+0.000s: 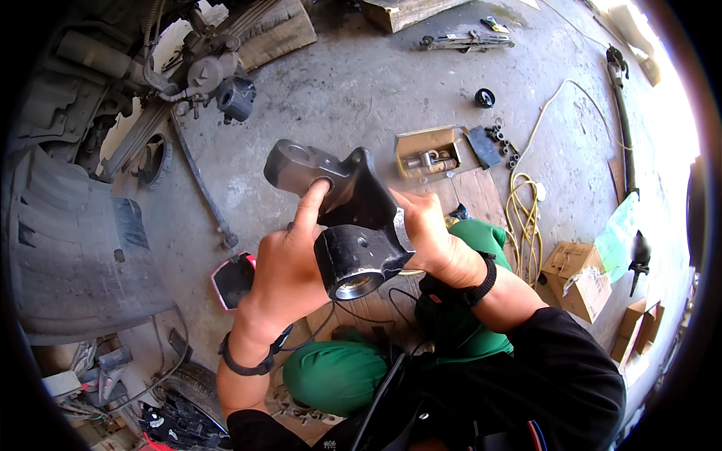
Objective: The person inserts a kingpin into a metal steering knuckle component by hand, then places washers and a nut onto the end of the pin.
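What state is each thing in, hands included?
Left hand: gripping the black metal bracket, index finger at its hole.
Right hand: holding the bracket's right side.
Black metal bracket: lifted, held in both hands.
Small cardboard box: open, metal parts inside.
Yellow cable: coiled on the floor.

An open brown cardboard box [429,152] of metal parts lies on the concrete floor [353,90], with closed brown cartons [579,279] at right.

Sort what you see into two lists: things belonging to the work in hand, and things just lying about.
In hand: black metal bracket, left hand, right hand.

Lying about: open cardboard box of parts, yellow cable, closed cardboard box, scissor jack, small black wheel.
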A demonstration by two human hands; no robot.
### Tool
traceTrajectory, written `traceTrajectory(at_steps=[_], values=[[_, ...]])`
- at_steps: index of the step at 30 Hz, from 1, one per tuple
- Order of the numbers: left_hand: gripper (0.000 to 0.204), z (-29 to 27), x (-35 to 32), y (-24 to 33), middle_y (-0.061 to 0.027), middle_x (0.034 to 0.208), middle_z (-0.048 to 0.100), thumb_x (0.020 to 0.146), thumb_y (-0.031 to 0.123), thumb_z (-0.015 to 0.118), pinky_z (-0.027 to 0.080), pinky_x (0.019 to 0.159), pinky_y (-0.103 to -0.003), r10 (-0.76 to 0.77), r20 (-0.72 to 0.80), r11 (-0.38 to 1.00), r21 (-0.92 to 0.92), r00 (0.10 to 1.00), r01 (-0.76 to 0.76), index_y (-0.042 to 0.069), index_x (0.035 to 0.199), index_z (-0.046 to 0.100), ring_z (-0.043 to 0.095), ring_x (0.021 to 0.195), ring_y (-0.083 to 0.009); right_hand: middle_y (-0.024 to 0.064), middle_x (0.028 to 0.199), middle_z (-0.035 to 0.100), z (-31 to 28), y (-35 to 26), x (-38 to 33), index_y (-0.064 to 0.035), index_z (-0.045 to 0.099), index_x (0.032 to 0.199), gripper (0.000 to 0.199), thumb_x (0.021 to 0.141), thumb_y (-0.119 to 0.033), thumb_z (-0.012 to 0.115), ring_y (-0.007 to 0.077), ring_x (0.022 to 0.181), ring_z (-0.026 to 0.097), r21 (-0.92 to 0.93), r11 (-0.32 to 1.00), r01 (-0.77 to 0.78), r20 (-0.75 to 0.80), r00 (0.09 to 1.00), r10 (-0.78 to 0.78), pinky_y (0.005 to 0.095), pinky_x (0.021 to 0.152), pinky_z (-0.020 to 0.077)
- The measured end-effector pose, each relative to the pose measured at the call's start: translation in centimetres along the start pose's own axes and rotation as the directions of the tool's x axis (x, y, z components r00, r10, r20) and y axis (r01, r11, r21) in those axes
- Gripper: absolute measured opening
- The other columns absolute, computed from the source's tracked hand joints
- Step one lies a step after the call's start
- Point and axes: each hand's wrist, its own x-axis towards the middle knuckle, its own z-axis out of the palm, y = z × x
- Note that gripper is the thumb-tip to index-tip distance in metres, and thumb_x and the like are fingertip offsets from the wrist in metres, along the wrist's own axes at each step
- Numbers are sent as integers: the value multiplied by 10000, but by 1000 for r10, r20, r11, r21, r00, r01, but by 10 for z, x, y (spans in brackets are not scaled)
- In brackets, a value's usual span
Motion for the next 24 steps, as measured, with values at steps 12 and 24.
traceTrajectory(at_steps=[12, 24], values=[[473, -22, 10, -14, 27, 622, 465, 877, 177, 525, 361, 529, -255, 269, 258, 81, 954, 928, -289, 199, 1348, 564, 514, 554, -104, 129, 743, 656, 4, 2, 2, -7, 623, 1029, 518, 625, -241, 847, 328, 676, 677, -135, 990, -29, 1, 1000, 29, 369, 613, 529], [543, -35, 23, -21, -111, 656, 634, 776, 125, 629, 522, 541, -359, 228, 291, 617, 695, 929, -369, 29, 1306, 560, 667, 575, -232, 131, 630, 541, 7, -6, 6, -44, 475, 747, 215, 579, -9, 605, 389, 585, 577, -214, 976, 28, -132, 990, -57, 463, 513, 450]])
